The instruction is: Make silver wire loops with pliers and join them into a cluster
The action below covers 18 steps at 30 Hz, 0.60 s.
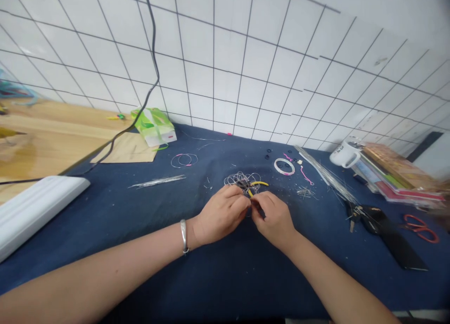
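Note:
My left hand and my right hand meet at the middle of the blue cloth, fingertips pinched close together. Between them is what looks like a thin wire, mostly hidden by the fingers; only a faint curve shows just below. Right behind the fingers lies a tangled heap of wire rings. Pliers with yellow handles rest on that heap, their dark head partly covered by my left hand. A silver bracelet circles my left wrist.
Left: a wire bundle, wire rings with pink marks, a green tissue pack and a white power strip. Right: a white ring, long wires, a mug, books, a black phone-like object and red-handled scissors.

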{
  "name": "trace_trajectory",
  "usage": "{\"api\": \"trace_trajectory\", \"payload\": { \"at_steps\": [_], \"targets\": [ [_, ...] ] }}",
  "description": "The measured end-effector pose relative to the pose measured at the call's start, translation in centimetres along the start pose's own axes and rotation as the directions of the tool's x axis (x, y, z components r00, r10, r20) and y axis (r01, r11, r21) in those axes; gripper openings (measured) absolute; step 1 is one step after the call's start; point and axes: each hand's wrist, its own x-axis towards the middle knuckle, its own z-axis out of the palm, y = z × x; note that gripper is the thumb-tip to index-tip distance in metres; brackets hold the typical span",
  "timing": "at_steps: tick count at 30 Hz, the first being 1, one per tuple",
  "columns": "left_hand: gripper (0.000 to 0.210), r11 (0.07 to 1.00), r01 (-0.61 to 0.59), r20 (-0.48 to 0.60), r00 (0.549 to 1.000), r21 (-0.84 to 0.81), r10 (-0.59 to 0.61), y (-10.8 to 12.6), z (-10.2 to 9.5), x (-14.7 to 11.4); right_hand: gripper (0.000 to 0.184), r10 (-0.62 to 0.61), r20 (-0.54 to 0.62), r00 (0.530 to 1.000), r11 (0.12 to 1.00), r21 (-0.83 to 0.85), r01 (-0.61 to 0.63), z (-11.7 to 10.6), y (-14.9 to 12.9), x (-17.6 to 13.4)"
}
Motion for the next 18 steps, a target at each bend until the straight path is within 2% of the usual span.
{"api": "trace_trajectory", "payload": {
  "at_steps": [4, 7, 13, 18],
  "targets": [
    [0.017, 0.985, -0.154, 0.083, 0.986, 0.081, 0.147, 0.06, -0.32, 0.10, 0.018, 0.026, -0.029, 0.999, 1.000, -0.001, -0.026, 0.30, -0.16, -0.16],
    [0.019, 0.965, -0.224, 0.127, 0.970, 0.135, 0.207, 0.10, -0.44, 0.19, 0.020, 0.046, -0.020, 0.999, 0.999, -0.010, -0.046, 0.50, -0.22, -0.25],
    [0.020, 0.949, -0.261, 0.167, 0.958, 0.178, 0.233, 0.07, -0.57, 0.27, 0.017, 0.049, -0.043, 0.998, 0.998, -0.027, -0.051, 0.56, -0.26, -0.45],
    [0.019, 0.953, -0.261, 0.151, 0.959, 0.152, 0.238, 0.19, -0.72, 0.41, 0.010, 0.117, -0.072, 0.991, 0.993, 0.037, -0.114, 0.56, -0.09, -0.37]
  ]
}}
